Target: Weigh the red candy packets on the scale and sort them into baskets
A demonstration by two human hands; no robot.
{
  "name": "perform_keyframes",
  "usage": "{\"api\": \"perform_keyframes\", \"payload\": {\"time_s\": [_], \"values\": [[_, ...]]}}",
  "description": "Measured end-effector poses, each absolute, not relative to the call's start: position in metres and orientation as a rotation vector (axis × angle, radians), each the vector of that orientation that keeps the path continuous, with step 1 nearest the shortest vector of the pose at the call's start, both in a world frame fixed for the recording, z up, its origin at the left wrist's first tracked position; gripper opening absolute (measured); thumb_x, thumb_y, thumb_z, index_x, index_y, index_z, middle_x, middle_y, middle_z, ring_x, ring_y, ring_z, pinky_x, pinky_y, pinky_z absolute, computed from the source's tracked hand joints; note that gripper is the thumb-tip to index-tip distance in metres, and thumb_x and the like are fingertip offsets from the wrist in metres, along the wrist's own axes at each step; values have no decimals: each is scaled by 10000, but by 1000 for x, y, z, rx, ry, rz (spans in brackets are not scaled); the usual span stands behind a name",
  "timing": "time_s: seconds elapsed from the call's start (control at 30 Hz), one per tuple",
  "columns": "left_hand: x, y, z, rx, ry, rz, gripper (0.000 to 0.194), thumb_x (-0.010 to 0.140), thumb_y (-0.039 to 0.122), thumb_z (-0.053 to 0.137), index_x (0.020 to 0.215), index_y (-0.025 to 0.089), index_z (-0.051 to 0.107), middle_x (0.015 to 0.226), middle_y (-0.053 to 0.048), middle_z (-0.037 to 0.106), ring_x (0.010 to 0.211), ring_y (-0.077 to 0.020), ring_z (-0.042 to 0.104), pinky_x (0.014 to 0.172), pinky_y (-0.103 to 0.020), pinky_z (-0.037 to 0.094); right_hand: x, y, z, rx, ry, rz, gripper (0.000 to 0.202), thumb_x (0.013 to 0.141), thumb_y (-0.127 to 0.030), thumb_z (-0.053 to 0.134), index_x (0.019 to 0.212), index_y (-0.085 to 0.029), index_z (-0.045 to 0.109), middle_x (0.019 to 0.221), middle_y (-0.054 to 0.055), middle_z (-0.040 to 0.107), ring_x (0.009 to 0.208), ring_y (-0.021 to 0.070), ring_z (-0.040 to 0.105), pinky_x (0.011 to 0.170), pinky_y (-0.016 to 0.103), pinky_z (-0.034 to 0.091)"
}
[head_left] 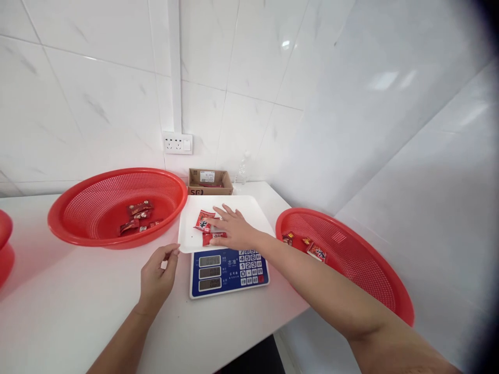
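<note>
Nearest us, both bare forearms come up from the bottom edge, cut off below the elbow on the left and higher up on the right. The left hand [158, 275] is bent over the counter [93, 306], fingers curled loosely and thumb and index fingertips drawn together at the near-left corner of the white tray [189, 208]; we cannot tell whether they pinch its rim or only meet it. Below that tray sits the scale [230, 272], its blue panel set with pale square keys and three grey displays whose digits we can barely read. The right hand [237, 231] reaches across from the right, palm down and fingers fanned wide, unclenched over the red packets [204, 221] lying on the smooth, round-cornered tray — its fingers partly cover them, so we cannot count them or see whether one is gripped. To either side stand wide red plastic baskets, their sloping walls pierced with fine holes: the right basket [343, 259], partly behind the right forearm, and the left basket [120, 179], each with a few shiny wrappers inside. At the left border we catch only a slice of another red vessel [4, 244]. Farther back, a brown cardboard box [210, 190] holds something dark red, hard to make out; beside it a clear bottle [243, 169] nearly melts into the glossy, grey-veined wall tiles [109, 104].
</note>
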State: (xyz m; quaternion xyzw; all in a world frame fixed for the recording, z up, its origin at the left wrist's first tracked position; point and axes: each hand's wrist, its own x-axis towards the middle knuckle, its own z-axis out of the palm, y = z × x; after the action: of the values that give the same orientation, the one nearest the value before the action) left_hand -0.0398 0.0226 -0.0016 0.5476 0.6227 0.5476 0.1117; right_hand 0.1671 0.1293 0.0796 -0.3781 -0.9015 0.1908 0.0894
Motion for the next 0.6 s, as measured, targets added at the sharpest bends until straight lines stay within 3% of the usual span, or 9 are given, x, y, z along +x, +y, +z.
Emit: {"api": "perform_keyframes", "payload": {"time_s": [0.07,0.17,0.27,0.37,0.5,0.6], "values": [[-40,23,-2,1617,1832,1601,265,793,398,507,901,198,642,821,-38,687,721,-148,628,667,-253,504,158,130,76,-1056,-2733,572,586,756,-594,564,1308,-451,430,1517,-81,195,1396,331,29,1092,573,-13],[-41,22,-2,1627,1835,1579,264,798,395,500,909,200,640,809,-33,685,699,-143,628,642,-245,499,156,135,74,-1051,-2766,605,513,783,-515,576,1280,-456,464,1495,-88,260,1390,327,99,1092,571,60],[-41,23,-1,1627,1848,1564,266,797,395,502,916,200,638,816,-34,687,707,-147,631,622,-239,499,174,137,80,-1064,-2700,605,492,763,-461,620,1242,-387,535,1477,-42,312,1379,320,165,1094,530,150],[-42,23,-1,1612,1862,1571,270,793,401,504,914,201,639,828,-33,690,721,-147,634,644,-240,503,214,139,94,-1082,-2492,549,454,802,-449,572,1239,-327,544,1472,1,322,1350,249,276,1089,440,237],[-42,23,-2,1571,1882,1553,280,777,416,510,912,207,639,832,-33,693,728,-149,644,651,-236,500,296,147,98,-1459,-2128,388,368,848,-345,511,1203,-258,554,1278,44,555,1192,195,488,1022,365,356],[-42,23,-2,1535,1920,1530,297,747,436,521,913,220,638,838,-28,693,748,-161,651,653,-244,491,356,145,82,-1944,-2070,403,313,874,-247,452,1151,-173,577,1200,97,603,1103,195,554,964,323,399]]}}
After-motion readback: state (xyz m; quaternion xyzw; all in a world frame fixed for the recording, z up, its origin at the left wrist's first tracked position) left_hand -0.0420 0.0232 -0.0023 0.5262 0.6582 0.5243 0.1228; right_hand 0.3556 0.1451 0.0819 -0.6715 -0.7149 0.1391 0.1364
